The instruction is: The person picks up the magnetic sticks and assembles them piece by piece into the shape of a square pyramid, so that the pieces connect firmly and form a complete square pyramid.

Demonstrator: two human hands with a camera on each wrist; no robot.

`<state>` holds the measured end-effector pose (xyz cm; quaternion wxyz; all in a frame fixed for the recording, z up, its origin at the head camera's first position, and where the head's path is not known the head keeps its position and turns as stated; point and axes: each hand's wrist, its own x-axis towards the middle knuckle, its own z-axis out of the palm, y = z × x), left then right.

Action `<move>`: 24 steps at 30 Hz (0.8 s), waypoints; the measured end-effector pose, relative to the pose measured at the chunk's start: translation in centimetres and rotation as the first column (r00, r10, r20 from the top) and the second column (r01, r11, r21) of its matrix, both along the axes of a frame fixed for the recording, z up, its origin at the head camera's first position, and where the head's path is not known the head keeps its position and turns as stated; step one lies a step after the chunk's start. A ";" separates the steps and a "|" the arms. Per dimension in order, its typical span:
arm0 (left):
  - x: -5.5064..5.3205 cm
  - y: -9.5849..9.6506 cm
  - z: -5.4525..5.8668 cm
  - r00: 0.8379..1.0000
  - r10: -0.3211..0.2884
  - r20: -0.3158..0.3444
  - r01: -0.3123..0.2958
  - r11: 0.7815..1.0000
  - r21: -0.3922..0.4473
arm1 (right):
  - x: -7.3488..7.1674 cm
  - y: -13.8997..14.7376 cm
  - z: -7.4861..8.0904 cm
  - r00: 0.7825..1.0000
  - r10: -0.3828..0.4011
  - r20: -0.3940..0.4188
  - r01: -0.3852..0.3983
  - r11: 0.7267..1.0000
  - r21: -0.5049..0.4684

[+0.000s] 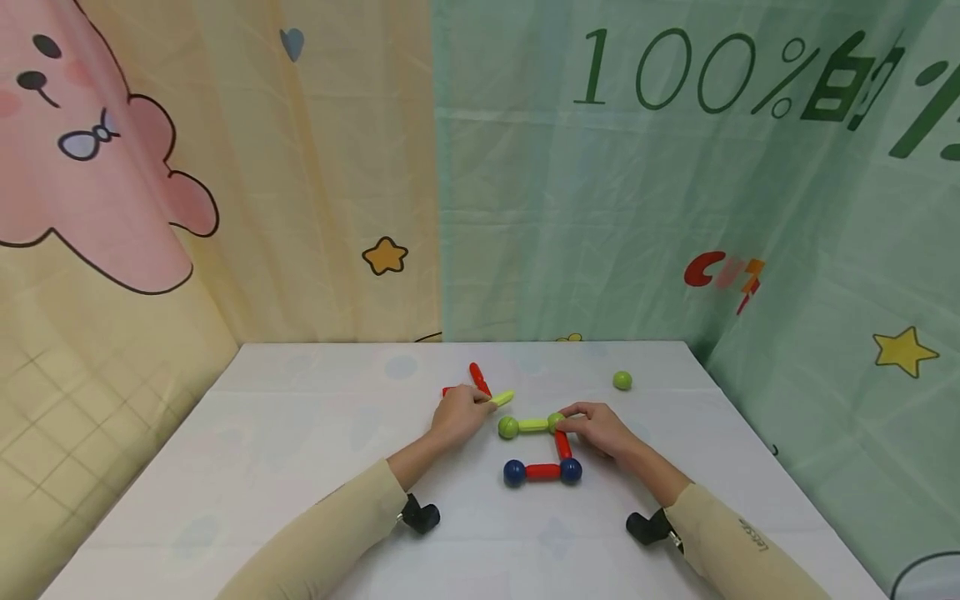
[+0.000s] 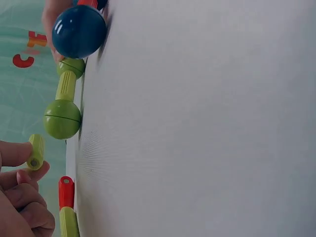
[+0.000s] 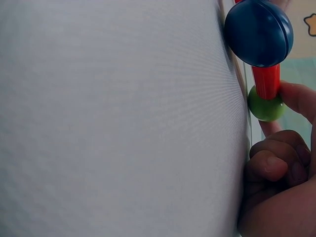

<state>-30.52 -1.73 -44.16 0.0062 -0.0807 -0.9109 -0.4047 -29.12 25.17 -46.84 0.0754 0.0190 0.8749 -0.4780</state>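
Observation:
My left hand (image 1: 461, 414) pinches a yellow-green ribbed rod (image 1: 502, 398) between thumb and fingers; the left wrist view shows a hole in the rod's near end (image 2: 35, 164). With thumb and index finger, my right hand (image 1: 600, 429) grips a green ball (image 1: 555, 422) at a corner of a joined ball-and-rod chain. From that ball, a yellow-green rod (image 1: 534, 425) runs left to another green ball (image 1: 508, 427). A red rod (image 1: 563, 445) leads toward me to a blue ball (image 1: 571, 472), which a second red rod (image 1: 542, 472) joins to another blue ball (image 1: 514, 473).
A loose green ball (image 1: 622, 380) lies at the back right of the white table (image 1: 262, 467). Beyond my left hand is a red rod (image 1: 480, 379). The left wrist view shows a red rod (image 2: 66, 192) and a yellow-green rod (image 2: 69, 222) near that hand.

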 end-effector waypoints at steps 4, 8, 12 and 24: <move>1.2 -1.1 0.2 1.000 0.005 -0.009 -0.005 1.000 0.029 | 0.0 0.0 0.1 1.000 0.001 0.006 -0.001 1.000 -0.005; 2.2 -2.0 0.2 1.000 0.004 0.005 -0.004 0.999 0.047 | -0.1 0.1 0.2 1.000 0.006 0.008 -0.006 1.000 0.002; 3.0 -2.7 0.1 0.999 0.002 0.035 -0.003 0.999 0.052 | -0.1 0.0 0.2 1.000 0.003 0.000 -0.003 1.000 0.009; 5.0 -3.3 -0.5 0.994 -0.045 0.098 0.040 0.998 0.056 | 0.1 -0.1 0.2 1.000 0.004 -0.007 -0.004 1.000 0.024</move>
